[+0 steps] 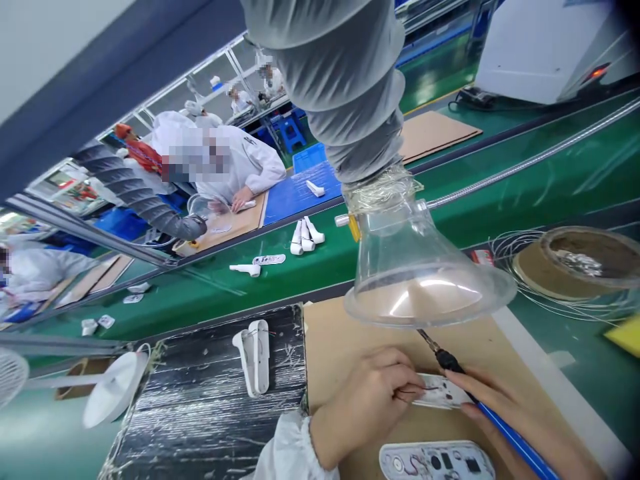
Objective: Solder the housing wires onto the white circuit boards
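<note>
My right hand (505, 407) is closed round a soldering iron with a blue handle (515, 433). The iron's metal tip points up and left, above a small white circuit board (440, 392) on the brown work mat (345, 333). My left hand (373, 400) pinches a thin dark wire (407, 392) at the board's left end. Right-hand fingers are beside the board's right end. Nearer to me lies a white oval housing part (435, 461) with electronics and wires in it. Over the mat hangs a clear fume hood (430, 287).
White shell halves (255, 360) lie on the black-wrapped surface (200, 393) at left. A wire spool (575, 263) stands at right. The green conveyor (215, 287) carries several white parts. A grey duct (350, 87) holds the hood. A co-worker (235, 160) sits across the conveyor.
</note>
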The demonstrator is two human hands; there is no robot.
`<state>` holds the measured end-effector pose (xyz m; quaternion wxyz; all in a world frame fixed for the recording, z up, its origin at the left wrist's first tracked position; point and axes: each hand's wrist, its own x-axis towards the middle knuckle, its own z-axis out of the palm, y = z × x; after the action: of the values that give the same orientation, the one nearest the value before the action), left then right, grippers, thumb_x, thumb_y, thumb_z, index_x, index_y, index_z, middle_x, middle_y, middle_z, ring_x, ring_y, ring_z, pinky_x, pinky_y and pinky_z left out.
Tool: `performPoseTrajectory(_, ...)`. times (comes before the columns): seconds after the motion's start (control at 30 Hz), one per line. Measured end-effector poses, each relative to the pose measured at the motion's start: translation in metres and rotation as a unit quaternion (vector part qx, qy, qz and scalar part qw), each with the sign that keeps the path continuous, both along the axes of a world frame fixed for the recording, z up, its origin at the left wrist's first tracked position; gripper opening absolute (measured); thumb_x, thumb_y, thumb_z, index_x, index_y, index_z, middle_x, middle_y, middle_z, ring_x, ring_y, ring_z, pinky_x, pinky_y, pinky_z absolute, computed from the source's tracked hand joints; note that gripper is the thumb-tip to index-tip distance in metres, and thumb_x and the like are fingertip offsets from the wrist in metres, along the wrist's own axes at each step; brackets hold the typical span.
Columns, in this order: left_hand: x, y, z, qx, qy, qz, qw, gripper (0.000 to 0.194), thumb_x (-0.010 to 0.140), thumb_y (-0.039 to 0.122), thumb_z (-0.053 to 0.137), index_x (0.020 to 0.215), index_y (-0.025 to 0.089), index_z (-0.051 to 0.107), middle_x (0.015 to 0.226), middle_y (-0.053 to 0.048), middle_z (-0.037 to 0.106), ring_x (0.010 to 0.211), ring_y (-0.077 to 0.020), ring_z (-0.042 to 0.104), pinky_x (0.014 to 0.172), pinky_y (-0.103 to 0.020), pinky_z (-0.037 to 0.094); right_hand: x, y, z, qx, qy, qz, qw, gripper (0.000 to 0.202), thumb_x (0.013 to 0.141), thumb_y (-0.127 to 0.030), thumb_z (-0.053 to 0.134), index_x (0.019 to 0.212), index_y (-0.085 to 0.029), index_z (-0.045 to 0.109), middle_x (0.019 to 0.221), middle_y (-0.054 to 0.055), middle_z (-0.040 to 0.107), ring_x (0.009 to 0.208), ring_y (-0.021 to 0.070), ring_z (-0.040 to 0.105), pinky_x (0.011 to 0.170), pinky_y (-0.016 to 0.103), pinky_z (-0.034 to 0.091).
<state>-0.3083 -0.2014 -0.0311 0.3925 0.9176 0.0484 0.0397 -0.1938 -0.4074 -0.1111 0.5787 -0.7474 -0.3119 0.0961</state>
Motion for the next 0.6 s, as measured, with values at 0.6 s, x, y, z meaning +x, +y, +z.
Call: performPoseTrajectory(0.6, 0.027, -0.029, 0.013, 0.068, -0.007, -0.103, 0.992, 0.013, 0.106, 0.018, 0.057, 0.106, 0.022, 0.069, 0.114, -0.003, 0.073, 0.100, -0.0174, 0.072, 0.092, -0.033, 0.058, 0.031, -0.003, 0.041, -0.061, -0.150, -0.061, 0.985, 0.018, 0.104, -0.033, 0.059, 0.110, -0.028, 0.075, 0.091, 0.004, 0.081, 0.076, 0.0242, 0.080, 0.064, 0.031, 0.065)
